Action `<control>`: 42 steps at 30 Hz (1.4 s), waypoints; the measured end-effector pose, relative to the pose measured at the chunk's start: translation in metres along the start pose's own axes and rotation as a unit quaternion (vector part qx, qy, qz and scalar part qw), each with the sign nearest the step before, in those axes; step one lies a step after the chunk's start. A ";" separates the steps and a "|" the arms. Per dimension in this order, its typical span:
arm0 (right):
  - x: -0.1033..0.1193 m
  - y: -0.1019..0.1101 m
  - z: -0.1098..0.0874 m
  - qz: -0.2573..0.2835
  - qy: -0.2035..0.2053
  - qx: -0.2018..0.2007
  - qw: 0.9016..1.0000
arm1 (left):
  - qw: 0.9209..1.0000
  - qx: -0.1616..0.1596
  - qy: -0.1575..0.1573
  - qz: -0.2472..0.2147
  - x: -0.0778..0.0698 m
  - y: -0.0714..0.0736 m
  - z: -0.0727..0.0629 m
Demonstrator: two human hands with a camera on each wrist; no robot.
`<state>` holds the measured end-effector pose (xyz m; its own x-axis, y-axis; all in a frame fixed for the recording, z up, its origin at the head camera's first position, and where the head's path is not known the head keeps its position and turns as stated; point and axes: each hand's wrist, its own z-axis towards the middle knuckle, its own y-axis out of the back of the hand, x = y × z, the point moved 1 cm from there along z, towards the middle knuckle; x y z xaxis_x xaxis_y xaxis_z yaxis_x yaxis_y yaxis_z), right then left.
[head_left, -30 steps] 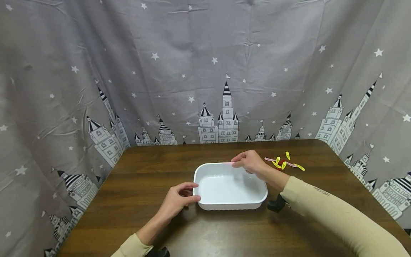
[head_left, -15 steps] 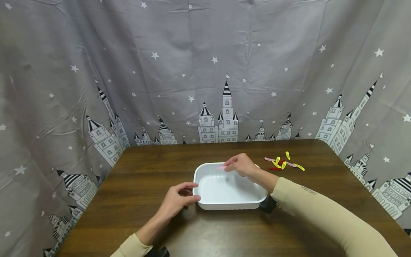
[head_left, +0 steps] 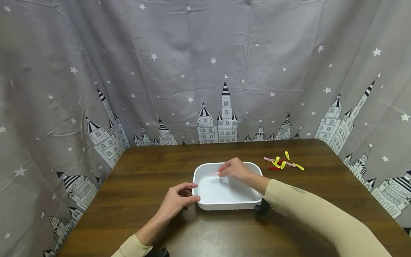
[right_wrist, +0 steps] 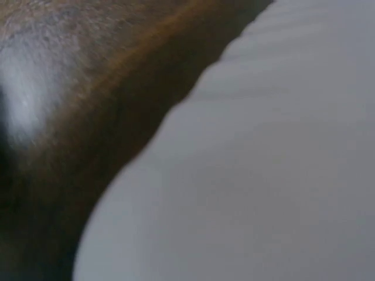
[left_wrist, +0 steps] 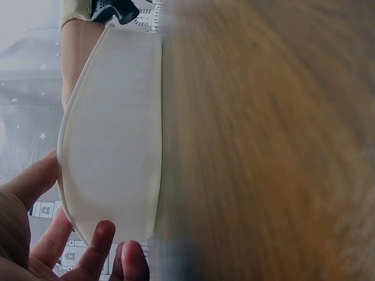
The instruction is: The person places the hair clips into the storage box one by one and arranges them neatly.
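A white rectangular tray (head_left: 226, 206) with rounded corners stands on the table. My left hand (head_left: 176, 199) holds its left end, thumb and index finger at the rim. In the left wrist view, other fingers (left_wrist: 101, 237) of that hand lie against the tray's outer wall. Inside the tray, toward the back wall, my right hand (head_left: 236, 169) pinches a small pink hair clip (head_left: 214, 174) between thumb and fingertips, low over the bottom. The right wrist view shows only the tray's side (right_wrist: 252, 175) and some table; the hand is out of it.
Several snap hair clips lie in a loose group at the back right: yellow clips (head_left: 298, 166), pink clips (head_left: 269, 159) and red clips (head_left: 274, 168). The brown wooden table (head_left: 154, 160) ends at a grey curtain (head_left: 160, 71) printed with castles and stars.
My right hand has moved left and down from the tray's back rim into the tray, carrying the pink hair clip. My left hand has stayed at the left rim.
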<state>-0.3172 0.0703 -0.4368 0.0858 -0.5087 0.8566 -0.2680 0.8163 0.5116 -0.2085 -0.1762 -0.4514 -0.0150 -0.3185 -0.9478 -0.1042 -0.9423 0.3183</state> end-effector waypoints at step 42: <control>-0.012 -0.044 0.001 -0.033 -0.012 -0.038 0.999 | 1.000 -0.008 0.007 0.023 -0.003 0.000 0.000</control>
<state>-0.3077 0.0401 -0.4697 0.0774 -0.5670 0.8200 -0.1892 0.7992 0.5705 -0.2081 -0.1755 -0.4486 -0.0058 -0.3626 -0.9319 -0.0888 -0.9281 0.3617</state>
